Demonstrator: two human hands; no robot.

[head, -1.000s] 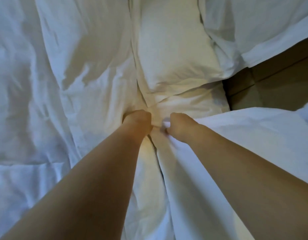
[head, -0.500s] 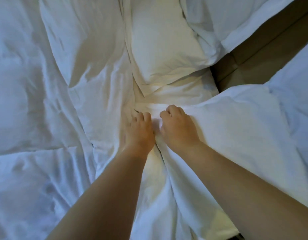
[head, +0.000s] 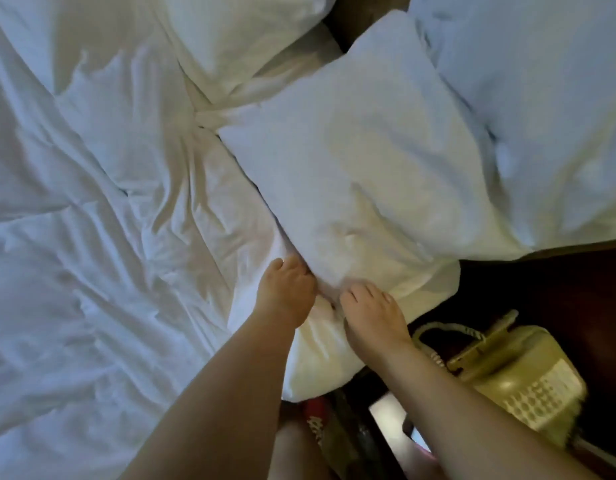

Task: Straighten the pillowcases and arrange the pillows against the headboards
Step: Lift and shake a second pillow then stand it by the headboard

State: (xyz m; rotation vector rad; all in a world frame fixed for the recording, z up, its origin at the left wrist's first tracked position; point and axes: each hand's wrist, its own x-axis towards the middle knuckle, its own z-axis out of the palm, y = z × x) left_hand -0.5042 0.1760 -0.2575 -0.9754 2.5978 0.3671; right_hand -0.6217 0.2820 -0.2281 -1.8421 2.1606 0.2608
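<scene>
Head view: a white pillow [head: 351, 188] lies slantwise across the bed's edge, its near end hanging off the mattress toward the person. All places here are given from this pillow. The left hand [head: 285, 294] sits at its near left edge, fingers curled down into the fabric and pinching a fold of the pillowcase. The right hand [head: 372, 315] rests just to the right of the left one on the same near end, fingers bent and pressed into the cloth; it grips the pillowcase too, though how much fabric lies under the palm is hidden. The two hands are close together but apart. Left of the pillow spreads a rumpled white duvet [head: 91, 237], touching the pillow's long side. Beyond its far left corner lies a second white pillow [head: 237, 39]. To its right, touching, bulges more white bedding [head: 542, 116]. A strip of brown headboard [head: 365, 15] shows past its far corner. Near its lower right, on a dark nightstand [head: 559, 289], stands a beige desk telephone [head: 517, 379] with a coiled cord
</scene>
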